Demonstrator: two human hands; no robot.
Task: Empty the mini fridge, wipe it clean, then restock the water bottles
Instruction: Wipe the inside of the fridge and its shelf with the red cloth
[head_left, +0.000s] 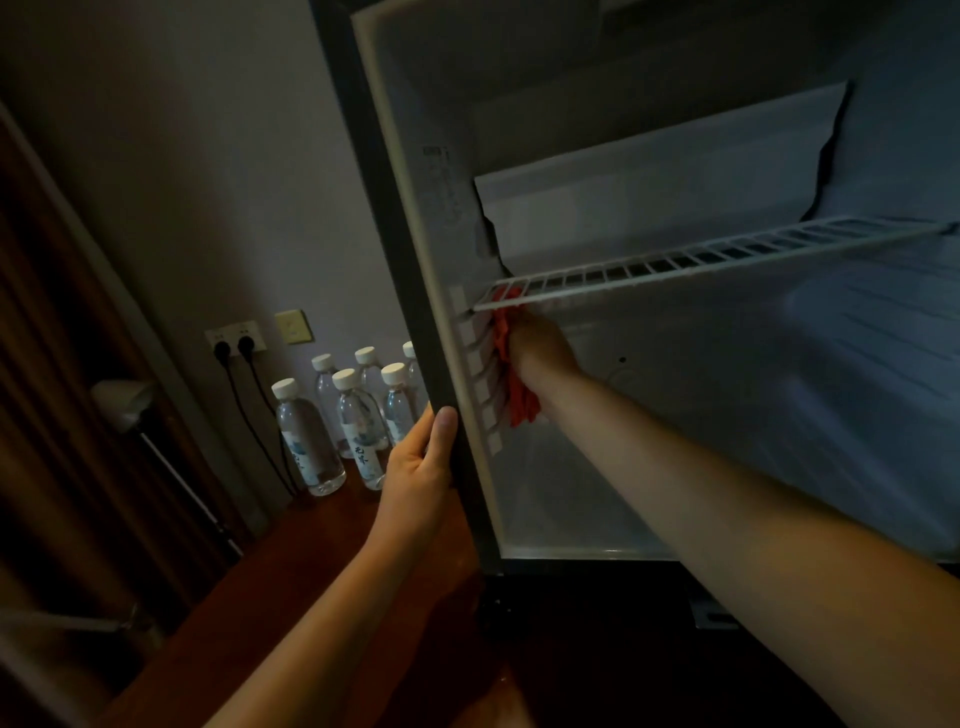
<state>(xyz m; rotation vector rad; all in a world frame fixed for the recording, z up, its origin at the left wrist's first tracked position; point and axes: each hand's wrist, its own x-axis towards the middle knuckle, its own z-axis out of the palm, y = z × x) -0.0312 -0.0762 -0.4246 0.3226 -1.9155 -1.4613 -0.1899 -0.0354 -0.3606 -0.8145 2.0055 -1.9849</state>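
The right hand (540, 345) grips a soft red cloth (511, 374) (limp; best bunched) just under the white wire shelf (727, 254); the left hand (421, 462) grips the dark fridge frame (395, 260).

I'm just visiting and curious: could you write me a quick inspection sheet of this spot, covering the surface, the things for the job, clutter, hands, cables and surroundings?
Surface: reddish wooden top, dim light.
Job's things: mini fridge open, no bottles seen inside; wire shelf in place; red cloth against the left inner wall; six water bottles standing outside, to the fridge's left.
Clutter: nothing seen.
Hands: left hand grips the fridge's left front edge; right hand holds the cloth under the shelf.
Cables: two black plugs in a wall socket, leads running down.
Surroundings: grey wall, a yellowish wall plate, wooden panelling at the left.
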